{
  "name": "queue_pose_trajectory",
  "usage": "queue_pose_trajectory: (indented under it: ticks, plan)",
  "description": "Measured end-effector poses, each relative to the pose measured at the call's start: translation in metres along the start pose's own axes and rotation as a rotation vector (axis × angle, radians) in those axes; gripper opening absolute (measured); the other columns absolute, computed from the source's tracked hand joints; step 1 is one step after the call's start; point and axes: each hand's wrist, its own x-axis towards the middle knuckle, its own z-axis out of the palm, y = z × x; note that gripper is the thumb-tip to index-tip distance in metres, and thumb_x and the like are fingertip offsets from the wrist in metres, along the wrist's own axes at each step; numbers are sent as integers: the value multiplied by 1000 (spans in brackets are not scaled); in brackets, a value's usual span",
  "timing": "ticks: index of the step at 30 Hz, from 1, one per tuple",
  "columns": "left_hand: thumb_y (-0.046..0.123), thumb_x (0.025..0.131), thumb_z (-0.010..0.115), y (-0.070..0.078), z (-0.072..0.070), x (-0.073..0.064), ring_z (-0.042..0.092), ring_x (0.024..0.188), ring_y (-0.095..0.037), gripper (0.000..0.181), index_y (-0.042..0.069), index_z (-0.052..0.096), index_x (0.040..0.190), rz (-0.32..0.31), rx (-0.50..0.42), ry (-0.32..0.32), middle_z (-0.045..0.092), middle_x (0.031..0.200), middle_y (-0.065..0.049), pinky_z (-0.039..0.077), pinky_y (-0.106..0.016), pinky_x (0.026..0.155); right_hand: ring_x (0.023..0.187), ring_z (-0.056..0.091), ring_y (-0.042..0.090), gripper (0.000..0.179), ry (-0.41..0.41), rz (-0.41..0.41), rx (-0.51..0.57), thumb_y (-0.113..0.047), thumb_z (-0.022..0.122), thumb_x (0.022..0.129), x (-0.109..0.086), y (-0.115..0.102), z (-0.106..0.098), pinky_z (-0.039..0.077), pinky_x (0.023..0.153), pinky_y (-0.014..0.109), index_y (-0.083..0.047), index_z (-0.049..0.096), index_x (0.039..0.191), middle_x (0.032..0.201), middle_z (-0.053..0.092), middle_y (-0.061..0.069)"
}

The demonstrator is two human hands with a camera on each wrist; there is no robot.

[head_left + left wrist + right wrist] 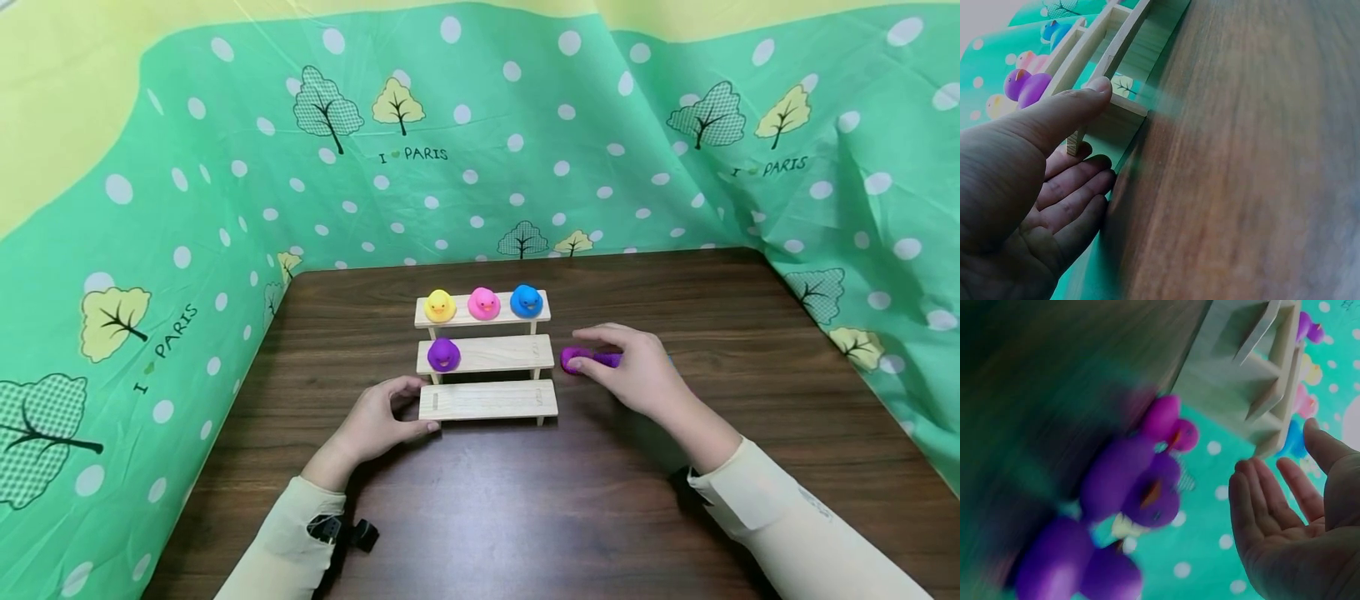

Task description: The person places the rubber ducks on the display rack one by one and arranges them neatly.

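Observation:
A three-step wooden stand [495, 402] has yellow [439, 307], pink [484, 305] and blue [527, 302] ducks on its top step. At the left of the middle step sits a purple duck [444, 356]. My left hand [372, 418] holds the stand's left end at the bottom step, thumb toward the front and fingers behind. To the right of the stand, my right hand [637, 367] hovers over loose toy ducks with nothing in its grasp. In the right wrist view these are a magenta duck [1161, 419] and purple ducks [1116, 475], apart from the fingers.
The stand and ducks are on a dark wooden table [510, 500]. Green dotted cloth [480, 167] walls the table at the back and sides. A bit of blue shows behind the right hand, mostly hidden.

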Motion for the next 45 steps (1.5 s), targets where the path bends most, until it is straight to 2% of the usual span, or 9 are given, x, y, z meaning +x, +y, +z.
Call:
queue_pose_trajectory:
  ticks: [3,6,9,13,19,26,32,38,45]
  plan:
    - [30,75,98,1,-1,0,70,114,-23,55,12,71,120,4,22,6,74,121,-2,56,-43,102,121,66,33,43,25,9,-41,-28,87,89,-2,11,-10,53,98,57,-13,75,127,129,72,7]
    - [31,75,98,2,-2,1,70,113,-23,56,12,70,120,0,30,3,74,121,-2,56,-44,101,101,69,33,44,36,36,-92,-33,85,91,-5,23,-21,54,89,54,-13,74,129,131,71,9]
    - [31,75,98,3,-2,1,71,112,-23,57,12,70,121,-2,29,-1,74,120,-3,56,-44,100,98,68,37,46,32,82,-123,-37,82,93,-9,34,-34,53,86,54,-12,73,130,133,69,13]
    - [30,75,98,4,-3,1,71,110,-22,57,11,70,121,-9,24,-1,74,119,-2,57,-45,100,119,62,47,52,0,177,-143,-48,77,95,-14,50,-50,51,93,64,-11,72,132,135,67,19]
    - [30,75,98,3,-3,1,71,111,-22,57,12,70,121,-11,17,-1,74,119,-2,56,-45,100,118,62,48,65,-88,285,-174,-56,71,97,-19,68,-64,52,89,65,-7,66,138,133,65,28]
    - [31,75,98,2,-3,1,71,110,-22,56,12,71,120,-10,12,-3,74,119,-2,56,-45,100,121,58,52,67,-175,310,-158,-55,69,98,-21,81,-70,50,91,67,-2,64,138,134,63,32]
    - [32,75,98,2,-3,1,70,111,-22,57,12,70,121,-16,14,-6,74,119,-2,56,-45,100,125,57,48,61,-213,316,-134,-51,74,96,-21,85,-67,50,96,64,-4,68,135,135,64,28]
    - [32,75,98,1,-2,0,70,112,-22,57,13,70,121,-17,14,-9,73,121,-2,56,-45,101,118,61,41,56,-230,327,-129,-50,79,93,-21,88,-65,52,90,53,-6,73,129,131,67,26]
    - [32,75,98,2,-2,0,70,112,-23,57,13,70,121,-16,14,-7,73,121,-2,56,-45,101,113,62,42,56,-264,338,-140,-50,80,92,-22,90,-64,53,88,54,-5,74,126,127,67,28]
